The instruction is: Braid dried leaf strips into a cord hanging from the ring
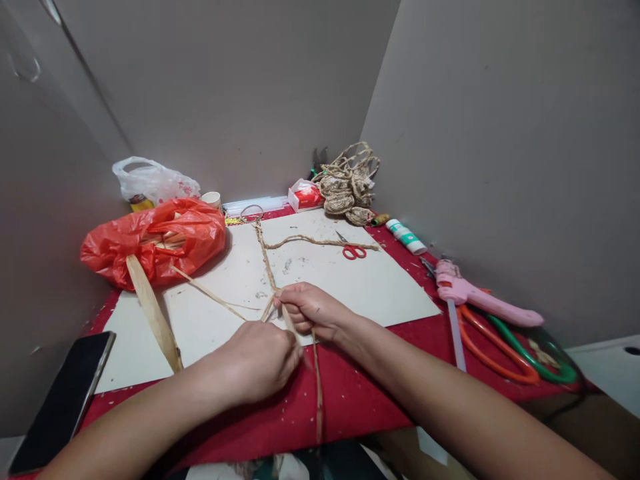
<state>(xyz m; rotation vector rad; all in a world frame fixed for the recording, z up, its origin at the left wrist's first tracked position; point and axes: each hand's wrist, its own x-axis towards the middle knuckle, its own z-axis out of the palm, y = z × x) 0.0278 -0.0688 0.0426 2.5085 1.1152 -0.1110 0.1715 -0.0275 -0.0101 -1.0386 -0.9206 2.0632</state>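
A braided straw cord [267, 263] runs down the white board from a thin metal ring [251, 213]. At its lower end my right hand [313, 310] is closed, pinching the cord where the loose strands part. Just below and to the left, my left hand [263, 360] is a fist around one of the flat straw strands; its fingertips are mostly hidden. Another thin strand [319, 393] hangs from my right hand over the red cloth. A second cord [320, 241] branches right across the board, passing the red-handled scissors [354, 251]. Loose straw strips [210, 292] lie left of my hands.
A red plastic bag [107, 248] with straw strips sits at left, near a phone [63, 400]. Behind are a white bag [155, 180], a cup [211, 199] and bundled cord [345, 190]. A pink glue gun [485, 303] and large orange-and-green-handled pliers [500, 347] lie at right. Grey walls enclose the table.
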